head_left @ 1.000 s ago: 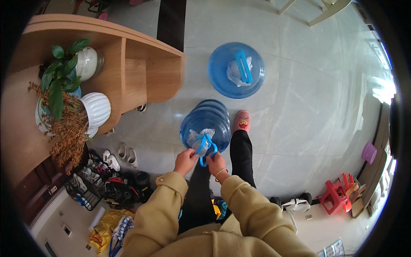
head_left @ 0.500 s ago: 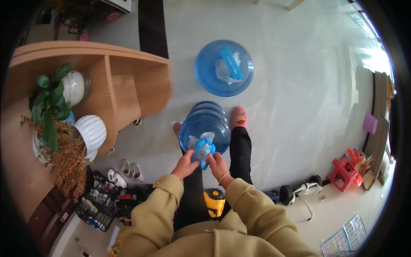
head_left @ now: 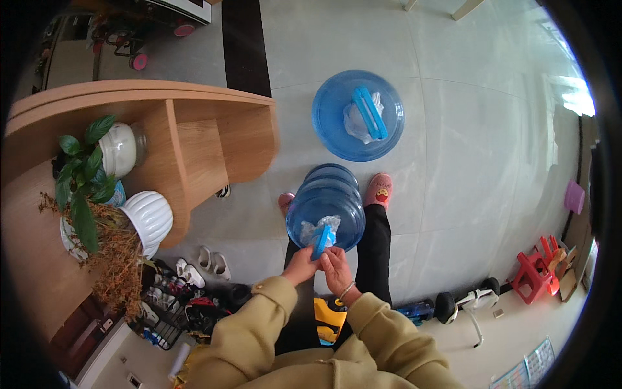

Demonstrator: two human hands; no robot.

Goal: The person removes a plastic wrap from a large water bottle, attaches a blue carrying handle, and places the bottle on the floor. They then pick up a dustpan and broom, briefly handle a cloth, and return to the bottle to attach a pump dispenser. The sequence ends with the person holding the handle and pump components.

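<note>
A large blue water jug stands between my legs, tilted toward me. On its neck, wrapped in crinkled clear plastic, is a light-blue carrying handle. The fingers of my left hand are closed on the handle's near end. Right beside it my right hand is closed too, its thumb and fingers pinched against the same end; what exactly it grips is hidden. Farther off, a second blue jug stands upright on the floor, with its own light-blue handle over a plastic-wrapped neck.
To the left stands a wooden shelf unit with a white ribbed pot and plants. Shoes and a shoe rack lie nearer. A red stool and a white-framed wheeled thing are at the right.
The handle has turned and now shows narrow instead of as an open loop. My right hand has drawn in beside my left. The whole view has shifted slightly.
</note>
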